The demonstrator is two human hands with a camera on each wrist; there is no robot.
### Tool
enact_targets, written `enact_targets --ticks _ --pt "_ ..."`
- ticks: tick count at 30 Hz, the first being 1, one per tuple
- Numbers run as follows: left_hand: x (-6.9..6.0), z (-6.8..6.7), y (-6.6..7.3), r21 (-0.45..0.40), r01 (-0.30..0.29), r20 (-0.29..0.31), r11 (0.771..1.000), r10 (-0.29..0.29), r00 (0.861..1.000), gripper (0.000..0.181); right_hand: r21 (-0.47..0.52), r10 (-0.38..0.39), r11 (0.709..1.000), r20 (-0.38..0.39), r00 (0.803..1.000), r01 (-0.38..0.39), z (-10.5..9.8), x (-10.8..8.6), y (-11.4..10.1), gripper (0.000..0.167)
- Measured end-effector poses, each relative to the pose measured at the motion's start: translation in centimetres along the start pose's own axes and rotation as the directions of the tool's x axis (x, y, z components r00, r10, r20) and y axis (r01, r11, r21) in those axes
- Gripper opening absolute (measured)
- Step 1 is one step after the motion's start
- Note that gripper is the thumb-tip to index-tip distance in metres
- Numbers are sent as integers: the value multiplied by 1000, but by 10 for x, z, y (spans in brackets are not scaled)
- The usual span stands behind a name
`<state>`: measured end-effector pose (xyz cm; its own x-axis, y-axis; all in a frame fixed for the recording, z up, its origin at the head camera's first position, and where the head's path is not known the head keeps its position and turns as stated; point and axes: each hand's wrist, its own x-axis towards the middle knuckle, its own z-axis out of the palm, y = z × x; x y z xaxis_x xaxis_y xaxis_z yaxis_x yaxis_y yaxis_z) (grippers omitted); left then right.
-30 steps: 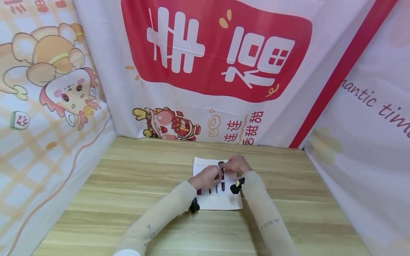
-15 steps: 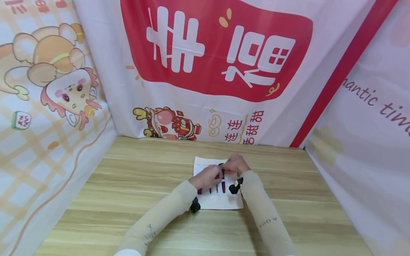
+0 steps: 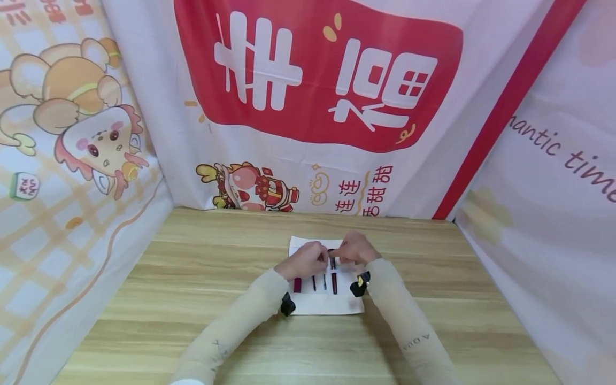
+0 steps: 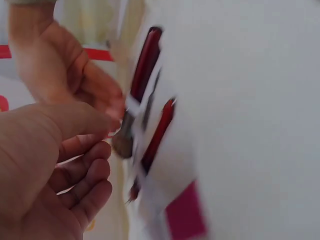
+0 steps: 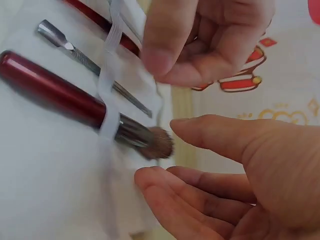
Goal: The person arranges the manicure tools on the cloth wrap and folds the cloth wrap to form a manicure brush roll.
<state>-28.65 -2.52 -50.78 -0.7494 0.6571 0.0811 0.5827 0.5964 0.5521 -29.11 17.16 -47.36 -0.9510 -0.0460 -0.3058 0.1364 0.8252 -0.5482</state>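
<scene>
A white mat lies on the desk, nearer its far edge than its near one. The brush lies toward the mat's right edge, bristles toward the far edge, dark red handle toward the near edge. A white strap crosses over it. Left of it, also under the strap, come a metal pusher and a slim red tool; a magenta piece sits by the mat's left edge.

The right hand is at the bristles, thumb and fingers spread on either side with a gap between them, gripping nothing. The left hand is just beside, over the mat's far half, fingers curled, thumb and forefinger tips together; whether anything is pinched there I cannot tell. Pale sleeves cover both forearms. Behind the desk's far edge hangs a red-and-white printed sheet.
</scene>
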Motion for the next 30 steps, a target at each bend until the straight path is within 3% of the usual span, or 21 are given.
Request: enact_targets --ticks 5,9,13,19,24,30 --pt "-18 -32 -14 60 9 -41 998 -7 999 16 -104 -184 978 9 983 184 -22 -32 -3 25" --pt "-36 -48 -27 167 46 -23 985 -42 999 41 -215 -306 928 34 952 306 -29 -69 -3 29" --pt "-48 -54 -39 247 63 54 967 -78 995 71 -306 -307 899 73 949 315 -21 -109 2 54" --pt "-55 -48 -61 245 40 142 969 -77 987 95 -419 -349 833 109 931 361 12 -155 19 83" --pt "-55 -44 -65 223 75 182 972 -117 976 99 -356 -346 857 135 928 372 39 -177 35 86" --pt "-56 -42 -65 254 103 214 962 -160 964 99 -333 -277 885 188 942 327 61 -187 47 91"
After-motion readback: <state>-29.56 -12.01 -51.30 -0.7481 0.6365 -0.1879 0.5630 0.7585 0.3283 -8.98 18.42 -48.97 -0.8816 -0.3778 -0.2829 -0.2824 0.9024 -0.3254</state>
